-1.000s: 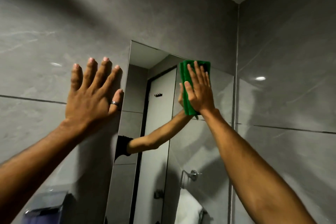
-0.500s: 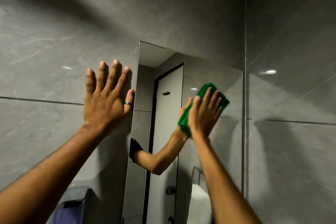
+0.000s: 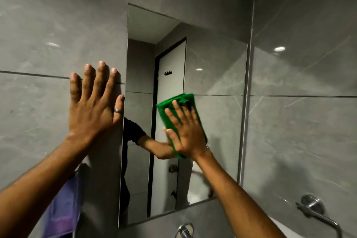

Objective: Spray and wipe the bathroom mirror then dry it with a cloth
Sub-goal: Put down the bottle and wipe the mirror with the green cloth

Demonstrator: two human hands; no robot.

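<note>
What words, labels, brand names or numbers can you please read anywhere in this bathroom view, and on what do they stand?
None can be read.
Folded green cloth under the right hand: no label visible.
Purple translucent dispenser on the grey tiled wall: blurred, no text legible.
Silver ring on the left hand: too small to tell.

What you can't make out at the mirror

Your right hand (image 3: 186, 133) covers most of the cloth (image 3: 178, 102), so only its top and left edges show and you can't tell how it is folded. Both forearms run off the bottom edge. The tap (image 3: 184, 231) below the mirror (image 3: 216, 67) is cut at the frame's bottom, and the metal holder (image 3: 316, 212) at the lower right leaves the picture too. The purple thing (image 3: 61, 210) under your left arm is blurred and half hidden; what it is can't be told. Low in the mirror the white shape is smeared, beyond reading.
</note>
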